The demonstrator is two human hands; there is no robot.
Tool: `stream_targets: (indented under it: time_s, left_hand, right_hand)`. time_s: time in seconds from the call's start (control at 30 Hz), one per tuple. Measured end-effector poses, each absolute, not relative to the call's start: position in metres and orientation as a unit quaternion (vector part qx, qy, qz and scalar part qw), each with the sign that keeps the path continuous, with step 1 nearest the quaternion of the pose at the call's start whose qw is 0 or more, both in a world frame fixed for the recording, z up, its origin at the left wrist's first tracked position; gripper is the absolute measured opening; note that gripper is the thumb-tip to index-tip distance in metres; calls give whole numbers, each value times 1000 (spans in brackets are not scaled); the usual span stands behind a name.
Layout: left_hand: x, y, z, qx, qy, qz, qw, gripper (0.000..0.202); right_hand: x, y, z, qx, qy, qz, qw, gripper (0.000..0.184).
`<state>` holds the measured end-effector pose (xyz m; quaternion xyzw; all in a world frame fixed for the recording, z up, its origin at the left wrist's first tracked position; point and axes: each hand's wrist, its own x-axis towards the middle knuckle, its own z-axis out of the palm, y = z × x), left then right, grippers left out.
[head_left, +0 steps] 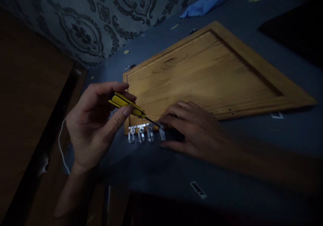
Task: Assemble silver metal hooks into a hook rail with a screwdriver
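Observation:
My left hand (pixel 99 118) is closed around the yellow and black handle of a screwdriver (pixel 128 105). Its thin shaft slants down to the right, the tip at the rightmost metal hook (pixel 162 132). That hook belongs to a silvery hook rail (pixel 141 127) with several hooks, lying along the near edge of a wooden board (pixel 181 78). My right hand (pixel 189 128) grips the rail's right end, index finger on the board side and thumb below the hook. Its fingers hide the rail beyond that point. Small dark holes show in the board's edge right of this hand.
A dark blue-grey patterned cloth (pixel 156 172) covers the table beneath the board. Farther back lies a crumpled blue cloth (pixel 209 0) beside the patterned wall (pixel 83 24). A white cable (pixel 60 142) hangs at the left, near brown wooden furniture (pixel 27 84). Something dark (pixel 297 31) is at the right.

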<state>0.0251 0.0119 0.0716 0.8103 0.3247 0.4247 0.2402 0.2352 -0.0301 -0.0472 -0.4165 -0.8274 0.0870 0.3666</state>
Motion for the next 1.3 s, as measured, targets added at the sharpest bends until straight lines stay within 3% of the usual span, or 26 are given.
stream_targets:
  time_s: [0.4,0.63,0.83,0.93,1.07,1.2,1.3]
  left_hand:
    - [27,13,71,827,308,418,217,32]
    - [34,17,65,848,280,433,119,27]
    - [42,17,59,802,268,473,247,47]
    - [43,14,55,784,287,469,287,39]
    - [43,13,50,788,294,474,261,22]
    - [42,14,50,794,296,494,198,26]
    - [40,14,52,790,304,485,221,30]
  right_hand:
    - [236,-30,-49,-409,-830,87,368,40]
    - [236,-29,-50,-410,-831,83,368,43]
    - [235,-29,-50,-417,-827,90,366,42]
    - [235,-29,-49,-417,-828,93,363,40]
    - [235,-29,-48,-412,-827,87,373,42]
    - [235,-30,-49,-402,-828,83,381,43]
    - [236,-30,-50,-408,-828,77,376,42]
